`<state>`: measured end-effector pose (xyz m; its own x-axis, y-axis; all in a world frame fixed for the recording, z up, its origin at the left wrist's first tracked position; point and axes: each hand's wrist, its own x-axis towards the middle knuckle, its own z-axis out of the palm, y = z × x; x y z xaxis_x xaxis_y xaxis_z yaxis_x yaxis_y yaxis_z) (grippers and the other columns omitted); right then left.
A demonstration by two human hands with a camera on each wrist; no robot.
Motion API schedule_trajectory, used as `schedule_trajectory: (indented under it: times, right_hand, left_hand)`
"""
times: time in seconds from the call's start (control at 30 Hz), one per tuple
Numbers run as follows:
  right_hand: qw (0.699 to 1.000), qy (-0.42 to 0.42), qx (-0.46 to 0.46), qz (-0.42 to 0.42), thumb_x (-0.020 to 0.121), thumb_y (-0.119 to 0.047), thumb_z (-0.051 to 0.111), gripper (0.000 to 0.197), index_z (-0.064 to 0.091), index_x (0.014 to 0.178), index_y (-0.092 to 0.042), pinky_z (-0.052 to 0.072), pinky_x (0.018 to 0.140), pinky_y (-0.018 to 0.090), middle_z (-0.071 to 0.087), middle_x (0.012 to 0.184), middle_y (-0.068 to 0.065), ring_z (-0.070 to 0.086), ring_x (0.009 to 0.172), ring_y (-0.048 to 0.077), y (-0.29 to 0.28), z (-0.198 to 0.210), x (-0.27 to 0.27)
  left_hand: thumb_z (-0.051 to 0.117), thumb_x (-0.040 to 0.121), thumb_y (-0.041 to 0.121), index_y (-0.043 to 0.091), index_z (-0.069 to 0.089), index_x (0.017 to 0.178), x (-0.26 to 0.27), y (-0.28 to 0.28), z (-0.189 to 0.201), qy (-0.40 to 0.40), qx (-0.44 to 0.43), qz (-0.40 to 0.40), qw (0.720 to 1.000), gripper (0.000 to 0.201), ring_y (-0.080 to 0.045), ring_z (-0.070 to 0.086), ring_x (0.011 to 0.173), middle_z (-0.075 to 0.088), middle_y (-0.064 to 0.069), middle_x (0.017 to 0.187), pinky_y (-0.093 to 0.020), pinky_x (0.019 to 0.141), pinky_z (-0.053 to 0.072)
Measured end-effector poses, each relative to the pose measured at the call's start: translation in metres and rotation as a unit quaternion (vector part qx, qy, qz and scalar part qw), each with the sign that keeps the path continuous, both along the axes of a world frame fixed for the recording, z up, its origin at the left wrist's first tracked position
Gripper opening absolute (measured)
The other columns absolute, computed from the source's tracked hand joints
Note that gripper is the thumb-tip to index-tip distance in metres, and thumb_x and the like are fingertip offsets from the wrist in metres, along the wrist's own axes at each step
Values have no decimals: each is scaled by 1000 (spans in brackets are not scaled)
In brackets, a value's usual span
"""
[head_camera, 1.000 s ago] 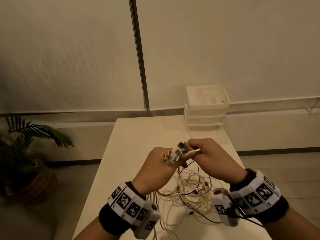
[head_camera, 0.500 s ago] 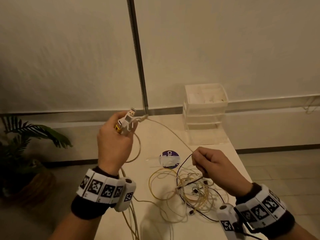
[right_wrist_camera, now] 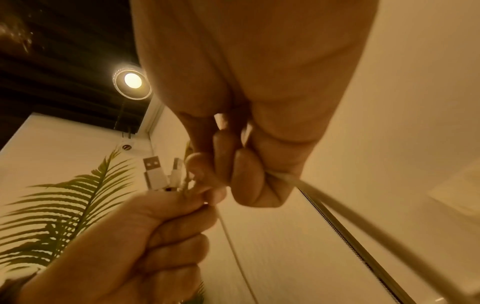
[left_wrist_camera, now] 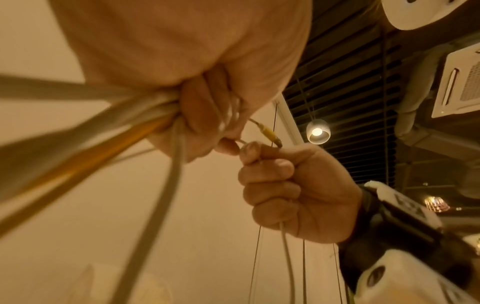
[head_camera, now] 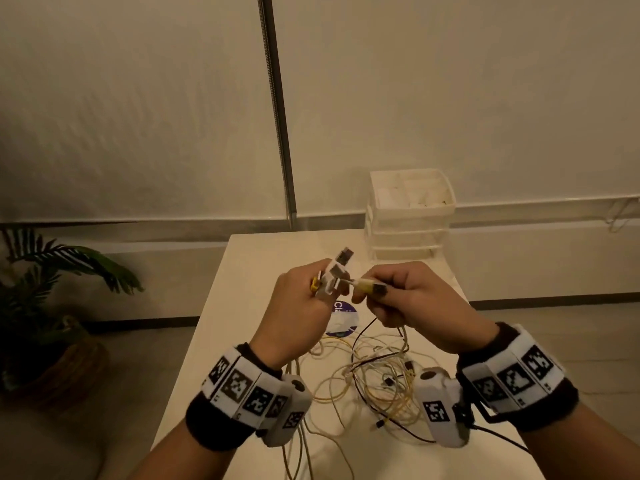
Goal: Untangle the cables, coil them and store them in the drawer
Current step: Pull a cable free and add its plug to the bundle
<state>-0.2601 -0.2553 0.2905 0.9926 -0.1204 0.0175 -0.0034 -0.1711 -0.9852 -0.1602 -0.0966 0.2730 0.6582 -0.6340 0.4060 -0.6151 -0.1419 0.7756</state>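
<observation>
Above the table, my left hand (head_camera: 304, 303) grips a bundle of white USB plugs (head_camera: 334, 275) with a yellow one among them. Their cables (left_wrist_camera: 145, 127) run down through its fist. Close beside it, my right hand (head_camera: 408, 303) pinches a pale yellow-tipped connector (head_camera: 369, 285) and holds its white cable (right_wrist_camera: 298, 181). A tangle of white, yellow and black cables (head_camera: 377, 379) lies on the white table (head_camera: 242, 271) below both hands. The white drawer unit (head_camera: 410, 216) stands at the table's far right. In the right wrist view the USB plugs (right_wrist_camera: 154, 172) stick up from the left fist.
A round purple and white disc (head_camera: 341, 318) lies on the table under the hands. A potted palm (head_camera: 52, 306) stands on the floor to the left. A wall with a dark vertical strip (head_camera: 277, 116) is behind the table.
My left hand came back down and right from its raised position with the plugs. My right hand rose from the tangle to meet it, now pinching the yellow-tipped connector.
</observation>
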Motion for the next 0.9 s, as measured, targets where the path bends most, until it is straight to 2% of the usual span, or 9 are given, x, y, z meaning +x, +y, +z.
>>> schedule_trajectory:
  times: [0.1,0.13,0.27,0.4,0.53,0.6,0.67,0.77,0.9]
  right_hand:
    - [1000,-4,16,-8,100,-11,46,27,67,84,-2,28,50,24,48,55,1,36,50,11,-4,-10,-5]
    - [1000,0,22,-14,100,-12,46,28,67,83,-2,26,50,26,47,55,2,34,50,12,-6,-15,-8]
    - [999,24,11,-29,100,-16,46,30,66,81,-4,22,53,31,41,59,8,29,54,19,-14,-36,-18]
    - [998,34,21,-56,101,-14,44,31,64,79,-5,21,53,31,36,57,8,24,53,19,-18,-41,-18]
    - [998,28,1,-49,101,-14,45,30,64,80,-3,23,50,27,37,57,9,26,51,15,-13,-33,-11]
    - [999,22,0,-37,100,-11,45,30,65,79,-4,24,50,27,37,56,8,27,50,14,-10,-27,-8]
    - [1000,15,5,-26,99,-1,44,31,68,78,-6,24,50,26,39,54,6,28,49,14,-8,-20,-7]
    - [1000,7,3,-23,94,7,43,30,70,83,-2,26,50,25,42,54,6,31,48,13,-5,-15,-4]
    - [1000,-8,22,-17,99,-8,46,25,70,91,-3,31,50,24,49,56,3,36,49,13,-2,-17,-4]
  left_hand:
    - [48,97,5,21,62,70,13,9,7,105,-81,72,989,34,-16,36,46,67,-1,71,-25,48,29]
    - [48,98,5,21,62,69,20,14,13,150,-128,107,975,35,-17,32,44,58,0,57,-24,48,27]
    - [54,99,21,20,64,72,50,38,33,202,-234,225,924,29,-11,32,44,43,-3,60,-26,44,28]
    - [58,97,24,32,70,91,52,42,23,97,-175,246,948,15,-14,45,53,56,9,65,-34,52,40]
    - [54,97,7,29,52,139,8,22,14,-18,-73,126,989,47,-9,56,58,65,11,95,-21,49,48]
    - [56,96,5,28,56,135,-12,7,7,-8,-26,38,999,46,6,57,59,64,22,94,-9,54,45]
    - [58,93,2,24,69,117,-22,-4,0,-9,6,0,1000,35,4,59,62,68,19,84,-11,57,43]
    - [56,86,-4,23,65,77,-21,-7,-7,-13,-14,10,1000,30,-5,53,58,63,15,66,-15,54,36]
    - [53,90,-5,14,62,74,-6,-2,-7,19,-43,85,995,26,-5,43,50,58,13,60,-21,50,33]
